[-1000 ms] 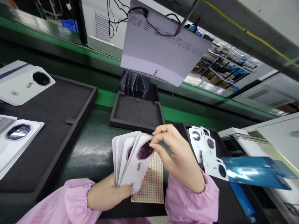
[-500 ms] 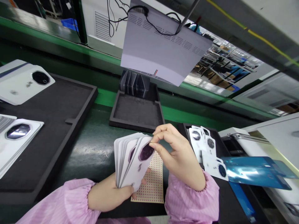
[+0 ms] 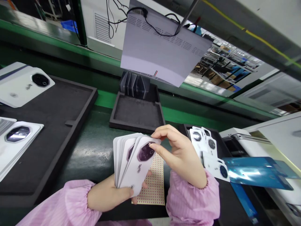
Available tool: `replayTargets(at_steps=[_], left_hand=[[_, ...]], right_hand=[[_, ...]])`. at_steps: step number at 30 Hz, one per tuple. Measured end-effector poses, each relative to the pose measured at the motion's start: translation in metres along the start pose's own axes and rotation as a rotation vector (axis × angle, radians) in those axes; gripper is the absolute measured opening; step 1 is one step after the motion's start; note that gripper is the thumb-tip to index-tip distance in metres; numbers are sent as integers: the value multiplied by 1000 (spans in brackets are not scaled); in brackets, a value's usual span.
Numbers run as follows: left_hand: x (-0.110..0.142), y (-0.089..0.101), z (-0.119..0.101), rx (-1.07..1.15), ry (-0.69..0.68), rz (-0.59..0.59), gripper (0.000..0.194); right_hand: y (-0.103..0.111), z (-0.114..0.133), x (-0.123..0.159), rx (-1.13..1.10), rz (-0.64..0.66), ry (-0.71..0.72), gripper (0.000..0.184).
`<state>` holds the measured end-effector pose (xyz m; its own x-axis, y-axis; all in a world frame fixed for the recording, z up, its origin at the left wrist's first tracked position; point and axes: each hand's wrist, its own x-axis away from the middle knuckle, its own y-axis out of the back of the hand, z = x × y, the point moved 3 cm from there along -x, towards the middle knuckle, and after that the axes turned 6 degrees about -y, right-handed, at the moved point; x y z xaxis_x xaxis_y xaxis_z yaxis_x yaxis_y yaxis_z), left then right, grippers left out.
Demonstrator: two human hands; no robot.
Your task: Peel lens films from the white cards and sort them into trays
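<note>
My left hand (image 3: 110, 193) grips a fanned stack of white phone back covers (image 3: 121, 157) by their lower end, the thumb lying across the front. The front cover (image 3: 138, 169) has a dark octagonal camera area (image 3: 145, 152) and small grey markings. My right hand (image 3: 180, 153) pinches that cover at its upper edge, with the thumb near the camera area and the index finger at the top edge. Below the stack lies a yellowish sheet (image 3: 155, 182) with rows of small red marks, partly hidden by the covers and my left fingers.
On the left, a large black tray (image 3: 54, 125) bears more white covers (image 3: 21, 144). A smaller black tray (image 3: 138, 110) holds upright dark panels (image 3: 134, 84) below a hanging grey panel (image 3: 162, 47). To the right are white covers (image 3: 211, 153) and blue film pieces (image 3: 256, 172).
The front cover has swung slightly away from the others, and its camera area shows more. My right thumb and index finger have shifted a little along its upper edge.
</note>
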<state>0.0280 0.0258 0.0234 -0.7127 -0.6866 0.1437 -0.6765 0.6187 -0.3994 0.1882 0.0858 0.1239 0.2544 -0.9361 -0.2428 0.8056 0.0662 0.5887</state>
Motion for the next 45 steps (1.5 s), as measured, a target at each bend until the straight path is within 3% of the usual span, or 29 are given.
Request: replayTargets(at_steps=[5, 10, 18, 22, 27, 29, 33, 36, 39, 42, 45], left_hand=[[1, 4, 6, 124, 24, 53, 38], [3, 9, 7, 310, -14, 114, 54], [5, 10, 11, 209, -87, 0, 56], [6, 9, 12, 159, -135, -39, 52], [6, 4, 7, 119, -212, -127, 42], [6, 2, 4, 114, -214, -151, 41], [5, -1, -3, 144, -218, -196, 34], [6, -1, -11, 146, -239, -257, 31], [7, -2, -17, 160, -244, -305, 44], [6, -1, -17, 183, -214, -361, 56], [4, 5, -13, 202, -140, -439, 64]], right_hand=[[0, -3, -1, -70, -110, -61, 9], [3, -6, -6, -108, -69, -31, 14], [-20, -11, -9, -140, 99, -283, 27], [-30, -25, 8, -295, 74, -380, 38], [-53, -35, 37, -397, 242, -441, 29], [-56, -35, 43, -400, 200, -437, 31], [-53, -40, 43, -505, -58, -437, 30], [-46, -55, 31, -616, -224, -489, 34], [-30, -80, 2, -671, -290, -600, 40], [-6, -107, -43, -690, -261, -727, 48], [16, -127, -96, -671, -207, -766, 46]])
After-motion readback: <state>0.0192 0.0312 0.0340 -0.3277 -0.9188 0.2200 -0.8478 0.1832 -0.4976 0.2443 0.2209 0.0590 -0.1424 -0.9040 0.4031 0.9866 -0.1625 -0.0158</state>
